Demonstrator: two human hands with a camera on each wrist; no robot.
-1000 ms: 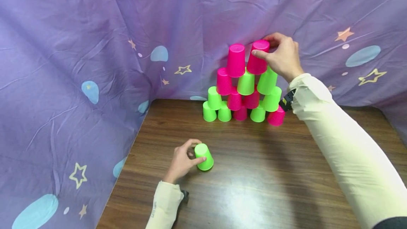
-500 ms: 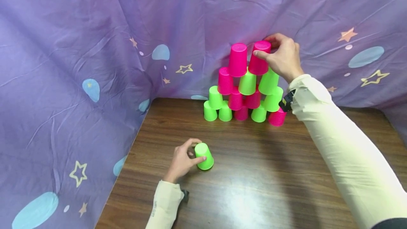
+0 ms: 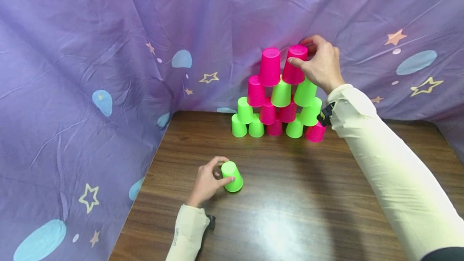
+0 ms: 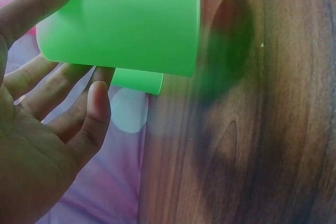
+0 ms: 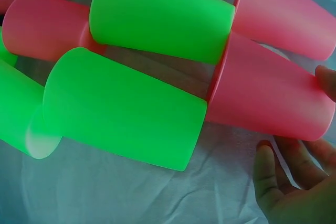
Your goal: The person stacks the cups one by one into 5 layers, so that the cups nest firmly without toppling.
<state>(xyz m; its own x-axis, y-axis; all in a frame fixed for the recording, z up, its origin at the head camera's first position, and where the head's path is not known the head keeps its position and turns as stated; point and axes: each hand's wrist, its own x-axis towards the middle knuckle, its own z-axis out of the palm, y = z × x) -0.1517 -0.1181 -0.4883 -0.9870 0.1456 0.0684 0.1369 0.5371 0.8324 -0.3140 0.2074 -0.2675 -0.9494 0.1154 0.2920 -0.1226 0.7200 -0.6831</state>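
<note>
My right hand (image 3: 323, 67) pinches an upside-down pink cup (image 3: 294, 73) between thumb and fingers, at the right end of the top row of a cup pyramid. In the right wrist view this cup's rim meets two green cups (image 5: 126, 108) of the row below. Another pink cup (image 3: 270, 69) stands to its left, a narrow gap between them. Nearer the front, my left hand (image 3: 207, 182) holds an upside-down green cup (image 3: 233, 181) by its sides. Its rim is close over the table, with a shadow apart from it in the left wrist view.
Below the top row, the pyramid's lower rows mix green (image 3: 245, 110) and pink cups (image 3: 268, 112), all upside down. It stands near the back of a brown wooden table (image 3: 275, 172). A purple patterned cloth (image 3: 203, 19) hangs behind and at the left.
</note>
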